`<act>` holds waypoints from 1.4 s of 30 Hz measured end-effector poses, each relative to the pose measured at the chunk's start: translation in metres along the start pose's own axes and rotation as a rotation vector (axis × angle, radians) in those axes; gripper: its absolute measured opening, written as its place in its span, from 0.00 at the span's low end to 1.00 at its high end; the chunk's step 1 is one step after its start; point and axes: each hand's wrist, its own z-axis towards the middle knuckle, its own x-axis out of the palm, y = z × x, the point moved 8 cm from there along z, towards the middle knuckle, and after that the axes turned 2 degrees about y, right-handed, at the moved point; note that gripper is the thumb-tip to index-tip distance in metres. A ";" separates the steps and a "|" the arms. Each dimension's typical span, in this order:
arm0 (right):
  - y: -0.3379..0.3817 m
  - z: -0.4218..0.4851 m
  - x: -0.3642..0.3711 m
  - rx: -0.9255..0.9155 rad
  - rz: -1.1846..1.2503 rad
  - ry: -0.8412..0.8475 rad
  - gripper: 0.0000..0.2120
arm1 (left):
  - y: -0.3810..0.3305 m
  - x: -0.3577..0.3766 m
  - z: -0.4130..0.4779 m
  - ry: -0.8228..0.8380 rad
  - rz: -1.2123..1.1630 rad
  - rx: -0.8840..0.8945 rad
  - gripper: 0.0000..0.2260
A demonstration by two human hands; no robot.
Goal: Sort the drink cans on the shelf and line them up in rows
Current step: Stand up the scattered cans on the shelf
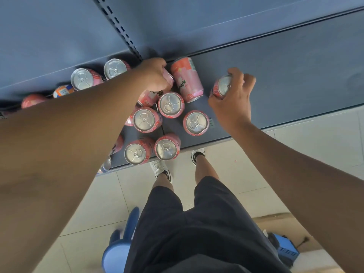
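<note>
Several pink drink cans stand upright on the dark grey shelf (285, 75), silver tops up, clustered near its front edge around one can (170, 105). One pink can (187, 79) lies on its side at the back. My left hand (155, 74) reaches to the shelf's rear and is closed around a pink can (168, 78), mostly hidden by the fingers. My right hand (232, 97) grips the top of another upright pink can (221, 88) to the right of the cluster. More pink cans (84, 78) stand at the back left, partly behind my left forearm.
An orange and blue can (63, 91) sits at the far left among the pink ones. The shelf's right half is bare grey surface. A slotted upright (122, 30) runs up the back panel. Below lie a tiled floor, a blue stool (118, 251) and a blue box (285, 247).
</note>
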 end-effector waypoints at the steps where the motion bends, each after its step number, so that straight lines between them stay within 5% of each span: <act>1: -0.003 -0.003 0.000 0.021 0.011 0.002 0.31 | 0.000 -0.003 -0.004 -0.012 -0.012 0.024 0.34; 3: -0.004 -0.009 -0.001 0.045 0.025 0.018 0.32 | 0.001 -0.011 -0.014 -0.072 -0.032 0.064 0.37; 6: 0.009 -0.016 -0.007 0.021 -0.045 0.030 0.32 | 0.001 -0.021 -0.032 -0.173 -0.012 0.126 0.27; 14: 0.085 -0.038 -0.006 -0.434 -0.420 0.011 0.27 | 0.014 -0.009 -0.068 -0.232 -0.029 0.136 0.32; 24: 0.110 -0.031 0.026 -0.336 -0.538 0.298 0.26 | 0.037 -0.018 -0.116 -0.330 0.032 0.170 0.27; 32: 0.108 -0.013 0.048 -0.269 -0.438 0.331 0.22 | 0.097 -0.012 -0.121 -0.200 0.193 0.048 0.22; 36: 0.093 0.008 0.059 -0.081 -0.300 0.359 0.27 | 0.102 0.000 -0.110 -0.044 0.382 0.141 0.25; 42: 0.078 0.032 0.068 0.060 -0.420 0.378 0.34 | 0.104 0.009 -0.091 0.038 0.631 0.205 0.28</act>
